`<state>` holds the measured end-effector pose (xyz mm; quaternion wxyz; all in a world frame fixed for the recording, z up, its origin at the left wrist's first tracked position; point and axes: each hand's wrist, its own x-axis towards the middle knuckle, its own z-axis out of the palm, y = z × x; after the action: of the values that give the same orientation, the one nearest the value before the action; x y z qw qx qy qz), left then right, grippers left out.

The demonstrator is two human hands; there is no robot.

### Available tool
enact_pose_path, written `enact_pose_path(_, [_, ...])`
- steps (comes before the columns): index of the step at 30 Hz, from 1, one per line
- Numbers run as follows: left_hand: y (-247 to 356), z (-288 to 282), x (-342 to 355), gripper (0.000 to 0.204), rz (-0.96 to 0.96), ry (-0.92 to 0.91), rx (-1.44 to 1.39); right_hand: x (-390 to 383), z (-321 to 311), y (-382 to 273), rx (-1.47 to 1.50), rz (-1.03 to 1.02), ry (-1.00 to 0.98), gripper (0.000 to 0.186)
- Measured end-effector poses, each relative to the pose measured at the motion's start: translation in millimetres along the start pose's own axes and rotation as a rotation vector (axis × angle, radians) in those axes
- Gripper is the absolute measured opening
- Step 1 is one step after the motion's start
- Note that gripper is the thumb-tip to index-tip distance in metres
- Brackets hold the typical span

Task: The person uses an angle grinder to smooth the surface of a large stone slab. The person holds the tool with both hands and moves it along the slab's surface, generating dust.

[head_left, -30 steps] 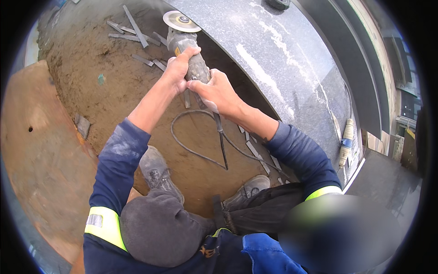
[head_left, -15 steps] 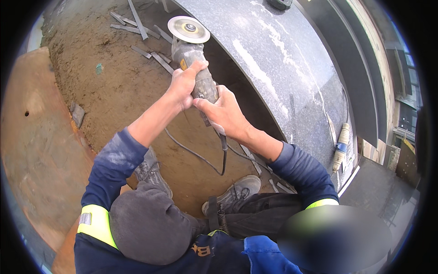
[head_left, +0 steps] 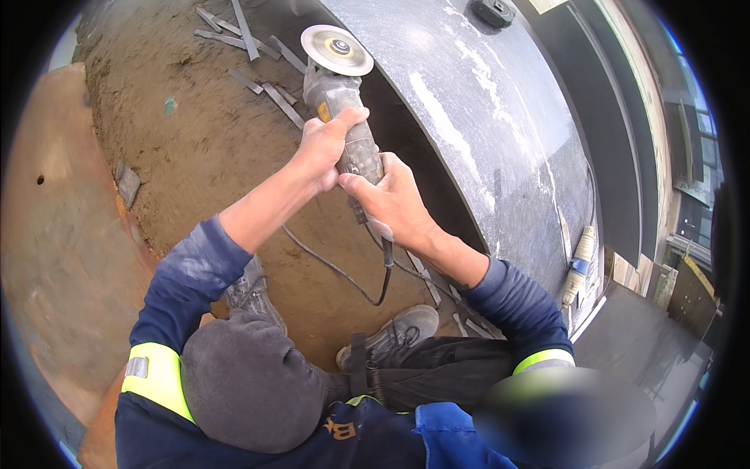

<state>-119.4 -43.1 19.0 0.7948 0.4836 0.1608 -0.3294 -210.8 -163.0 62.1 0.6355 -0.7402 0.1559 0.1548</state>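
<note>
The left hand (head_left: 322, 152) is closed around the dusty grey cylindrical angle grinder (head_left: 337, 94), and the right hand (head_left: 397, 205) grips its rear end (probably for steadiness). Its pale round disc (head_left: 338, 48) points away from the body, near the speckled grey stone slab (head_left: 508, 152).

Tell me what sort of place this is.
Probably a stone-cutting work site: a dusty grey angle grinder, a large speckled grey slab, and thin grey strips lying on brown earth.
</note>
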Motion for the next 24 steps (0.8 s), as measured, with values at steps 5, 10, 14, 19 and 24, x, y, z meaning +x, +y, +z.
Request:
enact_pose_path(5, [4, -5, 11, 0.034, 0.01, 0.036, -0.009, 8, 3, -9, -0.015, -0.017, -0.017, 0.034])
enact_pose_path(10, [8, -8, 19, 0.033, 0.005, 0.041, -0.009, 15, 4, -9, 0.0, -0.039, -0.016, 0.035])
enact_pose_path(14, [11, -12, 25, 0.033, 0.008, 0.029, -0.012, 19, 5, -15, -0.014, -0.037, -0.022, 0.035])
enact_pose_path(19, [16, -17, 32, 0.033, 0.018, 0.034, -0.003, 26, 8, -20, -0.013, -0.016, -0.022, 0.035])
enact_pose_path(24, [21, -18, 39, 0.034, 0.005, 0.027, 0.004, 38, 11, -10, -0.013, -0.022, 0.023, 0.036])
